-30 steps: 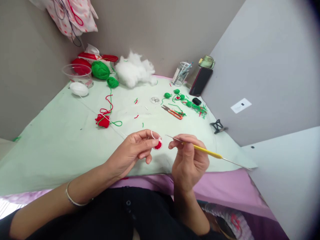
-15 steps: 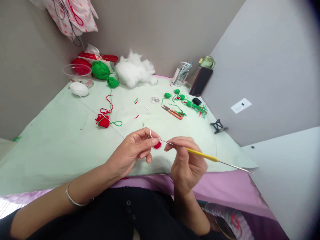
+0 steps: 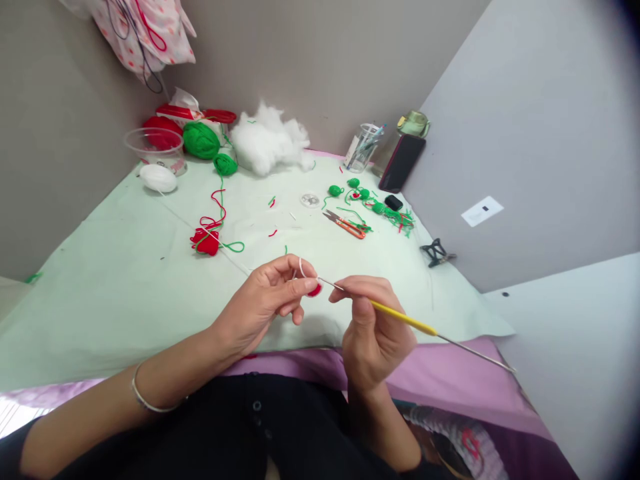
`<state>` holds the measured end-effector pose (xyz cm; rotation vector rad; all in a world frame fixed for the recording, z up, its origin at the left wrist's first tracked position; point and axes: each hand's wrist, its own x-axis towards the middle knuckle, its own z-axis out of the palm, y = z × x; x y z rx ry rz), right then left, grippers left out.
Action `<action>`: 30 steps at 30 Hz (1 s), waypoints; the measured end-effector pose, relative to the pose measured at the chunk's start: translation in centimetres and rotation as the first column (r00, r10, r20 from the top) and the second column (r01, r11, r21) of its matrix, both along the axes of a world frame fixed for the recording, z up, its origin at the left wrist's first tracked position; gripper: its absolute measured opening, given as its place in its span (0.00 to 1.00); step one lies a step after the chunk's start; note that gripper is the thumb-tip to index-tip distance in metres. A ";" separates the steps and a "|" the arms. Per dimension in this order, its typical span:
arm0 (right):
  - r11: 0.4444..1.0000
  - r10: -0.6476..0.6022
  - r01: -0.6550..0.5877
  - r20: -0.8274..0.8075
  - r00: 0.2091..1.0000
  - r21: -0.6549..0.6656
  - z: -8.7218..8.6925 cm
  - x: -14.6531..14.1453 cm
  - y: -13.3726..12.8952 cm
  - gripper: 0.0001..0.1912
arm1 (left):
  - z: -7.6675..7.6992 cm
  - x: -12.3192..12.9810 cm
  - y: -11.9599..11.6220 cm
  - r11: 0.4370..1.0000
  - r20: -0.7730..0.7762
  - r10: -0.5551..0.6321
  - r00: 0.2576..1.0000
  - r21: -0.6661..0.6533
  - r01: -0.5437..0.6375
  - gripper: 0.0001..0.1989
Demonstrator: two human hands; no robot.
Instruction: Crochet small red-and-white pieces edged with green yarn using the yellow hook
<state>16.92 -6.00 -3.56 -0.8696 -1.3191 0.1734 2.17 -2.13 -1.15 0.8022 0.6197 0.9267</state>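
Between the thumb and fingers of my left hand is a small round red crochet piece with a white edge, partly hidden by the thumb. White yarn loops over my left index finger and runs back across the table to a white yarn ball. My right hand is closed round a crochet hook with a yellow handle. The hook's thin metal tip meets the upper edge of the red piece; whether a loop sits on it is too small to tell.
Thread snips lie beyond my hands, near small green crocheted balls. A tangle of red yarn is at the left. White stuffing, a green yarn ball and a clear tub stand at the back; a phone leans right.
The crochet hook has tilted, its rear end swinging down and slightly right. My left thumb covers a little more of the red piece. Things on the table have not moved.
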 end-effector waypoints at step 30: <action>0.997 -0.069 0.066 0.157 0.985 0.028 -0.7 0.3 0.0 0.13 | -0.2 0.3 -0.1 0.994 -0.068 0.043 0.997 0.102 -0.036 0.11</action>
